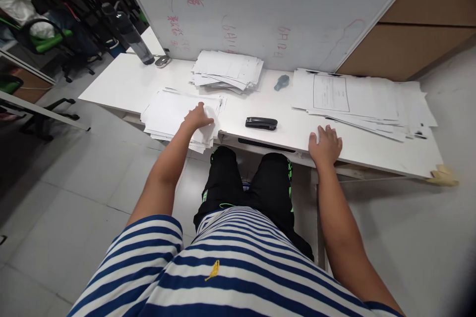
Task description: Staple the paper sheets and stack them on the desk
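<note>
My left hand (199, 118) rests on a loose stack of white paper (167, 111) that juts over the desk's front edge; its thumb and fingers are apart. On the right, my right hand (326, 145) lies with spread fingers on the white desk (290, 136) by the front edge, holding nothing. Between the two hands is a black stapler (261, 123), touched by neither. A second paper pile (226, 70) sits farther back, and a wide spread of printed sheets (357, 99) lies just beyond my right hand.
A whiteboard (253, 15) with red writing stands along the desk's back. At the left end are a water bottle (130, 34) and a computer mouse (162, 61). A small grey-blue object (281, 82) lies behind the stapler. Another person (18, 0) sits at a desk at upper left.
</note>
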The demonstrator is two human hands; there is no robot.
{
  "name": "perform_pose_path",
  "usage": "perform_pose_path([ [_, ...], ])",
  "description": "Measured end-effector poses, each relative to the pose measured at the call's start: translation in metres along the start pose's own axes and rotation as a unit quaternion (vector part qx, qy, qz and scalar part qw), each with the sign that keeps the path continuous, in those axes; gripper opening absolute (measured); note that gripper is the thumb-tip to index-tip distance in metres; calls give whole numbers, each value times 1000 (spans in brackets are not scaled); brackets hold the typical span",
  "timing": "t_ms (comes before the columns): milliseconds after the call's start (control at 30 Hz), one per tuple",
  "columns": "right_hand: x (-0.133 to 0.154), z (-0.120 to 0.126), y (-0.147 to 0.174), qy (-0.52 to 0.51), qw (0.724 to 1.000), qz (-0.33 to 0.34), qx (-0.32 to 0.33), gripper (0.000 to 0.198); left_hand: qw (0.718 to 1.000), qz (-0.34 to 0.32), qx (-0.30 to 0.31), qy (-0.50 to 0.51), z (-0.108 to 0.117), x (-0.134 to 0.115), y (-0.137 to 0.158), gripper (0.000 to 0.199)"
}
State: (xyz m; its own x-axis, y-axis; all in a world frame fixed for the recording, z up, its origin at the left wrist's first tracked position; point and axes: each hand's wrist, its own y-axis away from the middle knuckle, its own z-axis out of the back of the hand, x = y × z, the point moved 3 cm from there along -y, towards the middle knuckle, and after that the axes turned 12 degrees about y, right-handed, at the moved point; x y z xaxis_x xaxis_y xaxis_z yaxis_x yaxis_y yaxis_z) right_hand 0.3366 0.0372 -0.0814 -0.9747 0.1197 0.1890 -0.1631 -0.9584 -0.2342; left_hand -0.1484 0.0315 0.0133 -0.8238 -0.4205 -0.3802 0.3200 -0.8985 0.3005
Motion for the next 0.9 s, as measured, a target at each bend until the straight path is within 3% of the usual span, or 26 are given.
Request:
perform_pose_path([
  [267,4,3,1,-13,1000,-1,6,55,989,-14,44,-144,1,-27,-7,85],
  [900,5,4,2,-23,1000,4,-8,53,980,-61,33,-188,2,-17,-6,64],
])
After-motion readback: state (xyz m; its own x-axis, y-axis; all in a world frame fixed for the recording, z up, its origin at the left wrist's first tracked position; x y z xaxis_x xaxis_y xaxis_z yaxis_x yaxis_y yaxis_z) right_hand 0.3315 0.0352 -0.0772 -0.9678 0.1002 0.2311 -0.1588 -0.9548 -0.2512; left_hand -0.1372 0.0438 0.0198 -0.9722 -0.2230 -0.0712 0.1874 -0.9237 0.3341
